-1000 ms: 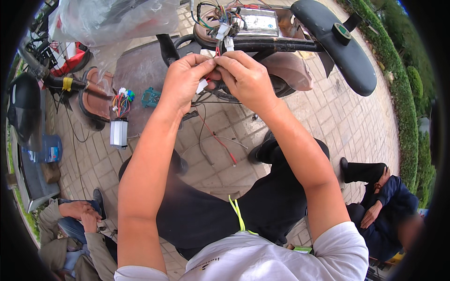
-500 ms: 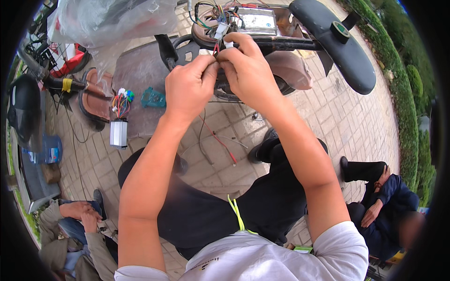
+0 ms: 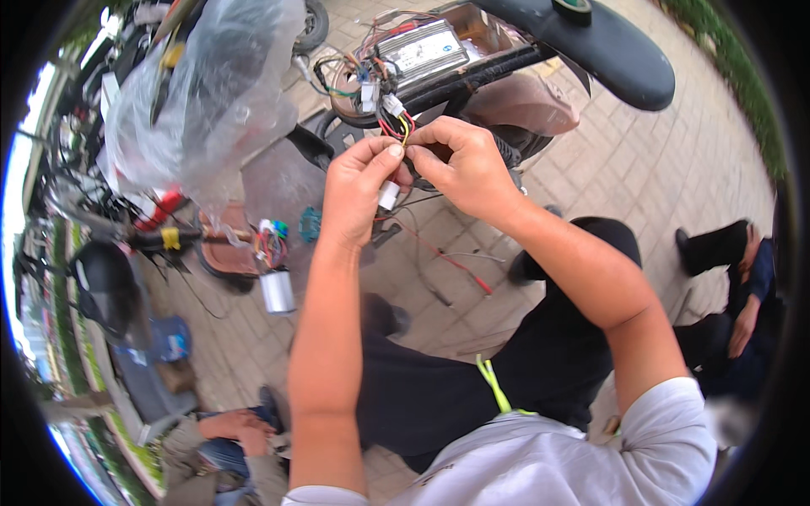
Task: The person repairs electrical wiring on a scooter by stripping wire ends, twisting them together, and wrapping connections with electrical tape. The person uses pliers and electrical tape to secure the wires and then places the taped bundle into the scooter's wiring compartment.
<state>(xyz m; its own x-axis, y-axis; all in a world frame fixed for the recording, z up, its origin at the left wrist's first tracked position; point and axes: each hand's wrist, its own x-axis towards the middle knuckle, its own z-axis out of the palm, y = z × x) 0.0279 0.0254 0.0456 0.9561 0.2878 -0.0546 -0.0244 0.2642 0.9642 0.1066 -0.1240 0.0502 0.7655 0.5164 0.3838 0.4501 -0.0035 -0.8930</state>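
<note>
My left hand point(image 3: 359, 181) pinches a bundle of red, yellow and black wires point(image 3: 406, 126) between thumb and fingertips, and a white plug point(image 3: 389, 196) dangles just below it. My right hand point(image 3: 462, 164) has bent fingertips on the same wires, beside the left thumb. Above my hands, the wires run to white connectors point(image 3: 392, 104) by a silver controller box point(image 3: 426, 55) in the open frame of a scooter point(image 3: 472, 94). A second silver controller point(image 3: 277, 291) with a bunch of coloured plugs point(image 3: 272, 244) lies lower left, near a teal object point(image 3: 310, 223).
A clear plastic bag point(image 3: 202, 101) covers parts at upper left. A black seat-like piece point(image 3: 624, 67) juts out upper right. Loose cables point(image 3: 456, 261) lie on the paving point(image 3: 633, 169). Two people sit low at right point(image 3: 744, 325) and lower left point(image 3: 249, 434). A blue bottle point(image 3: 169, 337) stands left.
The view has swung, shifting my arms and most of the scene rightward. My right fingers have dropped back from the connectors to beside my left thumb, and yellow wire now shows between them.
</note>
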